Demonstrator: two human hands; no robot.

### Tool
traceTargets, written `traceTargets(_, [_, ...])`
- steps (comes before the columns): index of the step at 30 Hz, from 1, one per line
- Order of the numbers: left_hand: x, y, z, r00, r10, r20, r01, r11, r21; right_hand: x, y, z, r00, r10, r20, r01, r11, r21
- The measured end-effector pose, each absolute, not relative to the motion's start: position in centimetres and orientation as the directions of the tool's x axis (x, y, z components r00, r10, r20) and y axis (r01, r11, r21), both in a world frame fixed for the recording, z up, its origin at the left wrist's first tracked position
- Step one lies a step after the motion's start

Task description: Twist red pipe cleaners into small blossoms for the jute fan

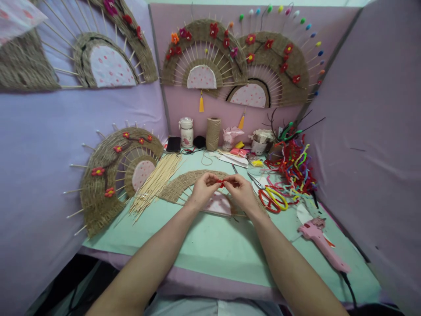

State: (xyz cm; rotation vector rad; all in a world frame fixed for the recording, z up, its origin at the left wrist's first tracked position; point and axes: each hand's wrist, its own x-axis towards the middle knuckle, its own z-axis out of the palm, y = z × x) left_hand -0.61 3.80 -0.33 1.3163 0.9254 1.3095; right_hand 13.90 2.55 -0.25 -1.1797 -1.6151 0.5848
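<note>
Both hands meet above a twine-woven fan (179, 184) that lies flat on the table, its pale dotted half-circle (219, 204) partly showing below them. Between the fingertips is a small red pipe cleaner piece (221, 181), bent or bunched; its exact shape is too small to make out. My left hand (206, 188) pinches it from the left with thumb and forefinger. From the right, my right hand (239, 189) pinches its other side. Part of the fan is hidden under my hands and forearms.
Right of my hands lie red and yellow scissors (272, 199), a heap of coloured pipe cleaners (292, 162) and a pink glue gun (324, 245) with a cord. Thin wooden sticks (158, 180) lie left. A twine cone (213, 134) and white bottle (187, 131) stand behind; finished fans (204, 52) hang on the walls.
</note>
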Motion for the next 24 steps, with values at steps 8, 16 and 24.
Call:
traceTargets(8, [-0.3,3.34,0.35,0.065,0.989,0.133,-0.155,-0.121,0.98,13.63,2.41,-0.3,0.009,0.894,0.448,0.456,0.395,-0.797])
traceTargets(16, [-0.23,3.15,0.58,0.023,0.992,0.126,-0.209,-0.119,0.971,13.19,1.98,0.13,0.065,0.893,0.445,0.436,0.376,-0.818])
traceTargets(24, [-0.16,3.3,-0.04,0.016,0.978,0.208,-0.201,-0.201,0.959,13.0,1.71,0.28,0.062,0.889,0.454,0.472,0.375,-0.798])
